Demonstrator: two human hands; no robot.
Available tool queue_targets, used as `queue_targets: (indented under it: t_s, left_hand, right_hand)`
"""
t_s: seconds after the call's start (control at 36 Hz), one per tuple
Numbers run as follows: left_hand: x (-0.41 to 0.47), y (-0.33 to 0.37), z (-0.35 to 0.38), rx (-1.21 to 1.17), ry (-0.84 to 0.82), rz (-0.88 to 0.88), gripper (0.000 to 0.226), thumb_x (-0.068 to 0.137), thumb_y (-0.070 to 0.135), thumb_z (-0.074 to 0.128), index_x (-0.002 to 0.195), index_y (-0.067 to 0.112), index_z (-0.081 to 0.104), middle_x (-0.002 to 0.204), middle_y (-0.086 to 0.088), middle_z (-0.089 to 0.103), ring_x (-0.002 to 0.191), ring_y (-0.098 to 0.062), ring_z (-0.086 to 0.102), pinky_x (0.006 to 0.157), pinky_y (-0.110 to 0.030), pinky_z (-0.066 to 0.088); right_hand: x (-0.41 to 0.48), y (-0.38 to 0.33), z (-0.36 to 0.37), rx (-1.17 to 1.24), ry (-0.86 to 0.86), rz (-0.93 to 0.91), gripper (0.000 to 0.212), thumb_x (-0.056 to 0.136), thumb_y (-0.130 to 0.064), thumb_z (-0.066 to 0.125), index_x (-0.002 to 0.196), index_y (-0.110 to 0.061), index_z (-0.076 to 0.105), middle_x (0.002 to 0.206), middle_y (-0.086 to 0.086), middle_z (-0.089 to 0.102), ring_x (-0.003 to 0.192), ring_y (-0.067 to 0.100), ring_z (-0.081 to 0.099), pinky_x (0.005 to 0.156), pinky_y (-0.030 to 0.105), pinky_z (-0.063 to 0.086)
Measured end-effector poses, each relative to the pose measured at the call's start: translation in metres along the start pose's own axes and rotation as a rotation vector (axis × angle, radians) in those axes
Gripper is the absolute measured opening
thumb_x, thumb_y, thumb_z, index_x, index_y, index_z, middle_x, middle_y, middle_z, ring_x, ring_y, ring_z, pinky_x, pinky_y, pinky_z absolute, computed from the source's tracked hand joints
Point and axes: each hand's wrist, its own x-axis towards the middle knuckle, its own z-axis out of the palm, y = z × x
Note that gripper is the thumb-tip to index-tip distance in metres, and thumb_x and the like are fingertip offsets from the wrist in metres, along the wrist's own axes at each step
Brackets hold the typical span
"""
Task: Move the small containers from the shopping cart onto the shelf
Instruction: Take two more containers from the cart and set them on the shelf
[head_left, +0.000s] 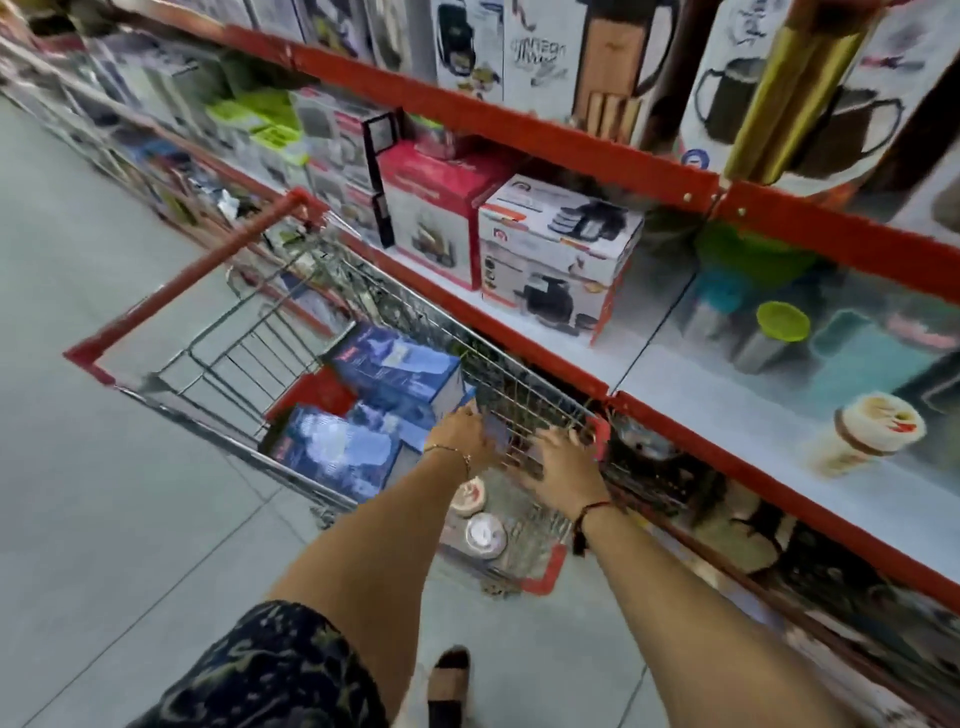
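Two small round containers lie in the near end of the wire shopping cart (182, 291): one with a red-and-white lid (471, 496) and one with a pale lid (485, 535). My left hand (462, 431) reaches down into the cart just above them, its fingertips next to a blue box; blur hides its grip. My right hand (558, 465) hovers over the cart's near right corner with its fingers spread and nothing in it. A similar cream container (865, 434) stands on the white shelf (727, 410) to the right.
Several blue boxes (395, 374) fill the cart's middle. Boxed appliances (556, 260) and green-lidded steel canisters (774, 332) stand on the shelf. A red shelf edge (545, 358) runs alongside the cart. Grey tiled floor lies to the left.
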Motion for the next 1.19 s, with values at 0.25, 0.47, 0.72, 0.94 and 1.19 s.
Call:
queue_targets:
  t_s: [0.25,0.47,0.72,0.94,1.19]
  left_hand:
    - [0.064,-0.051,0.077,0.247,-0.407,0.213,0.071,0.089,0.015,0.063,0.151,0.009,0.030,0.156,-0.018,0.029,0.134,-0.031,0.046,0.108,-0.038,0.042]
    - [0.081,-0.063,0.130,0.311,-0.423,0.240,0.092,0.085,0.028,0.073,0.156,0.019,0.015,0.160,-0.007,0.020,0.148,-0.028,0.025,0.118,-0.039,0.025]
    - [0.080,-0.054,0.138,0.334,-0.454,0.202,0.077,0.081,0.005,0.068,0.147,0.022,0.032,0.145,-0.009,0.039,0.129,-0.035,0.050,0.103,-0.042,0.048]
    - [0.057,-0.039,0.096,0.326,-0.380,0.162,0.075,0.074,0.021,0.077,0.140,0.018,0.042,0.126,-0.009,0.057,0.114,-0.029,0.063,0.090,-0.036,0.055]
    - [0.014,0.005,-0.009,0.322,-0.301,0.135,0.084,0.070,0.045,0.082,0.143,0.025,0.046,0.137,-0.006,0.056,0.127,-0.023,0.055,0.101,-0.034,0.050]
  right_hand:
    - [0.043,-0.028,0.104,0.146,-0.279,0.206,0.065,0.079,-0.055,0.073,0.129,-0.017,0.057,0.129,0.012,0.062,0.115,0.033,0.061,0.088,0.039,0.052]
    - [0.055,-0.032,0.169,0.151,-0.283,0.416,0.104,0.060,-0.057,0.088,0.139,-0.012,0.038,0.139,0.009,0.045,0.125,0.032,0.052,0.093,0.041,0.053]
    - [0.054,-0.014,0.172,0.064,-0.279,0.328,0.079,0.067,-0.043,0.088,0.126,-0.009,0.048,0.129,0.010,0.052,0.108,0.031,0.064,0.083,0.037,0.055]
    - [0.042,-0.009,0.119,0.079,-0.249,0.193,0.080,0.061,-0.043,0.090,0.124,-0.012,0.052,0.120,0.009,0.061,0.104,0.031,0.066,0.084,0.038,0.057]
    - [0.004,-0.008,0.018,0.039,-0.134,-0.053,0.092,0.067,-0.049,0.081,0.142,-0.015,0.040,0.131,0.010,0.056,0.114,0.031,0.059,0.089,0.044,0.056]
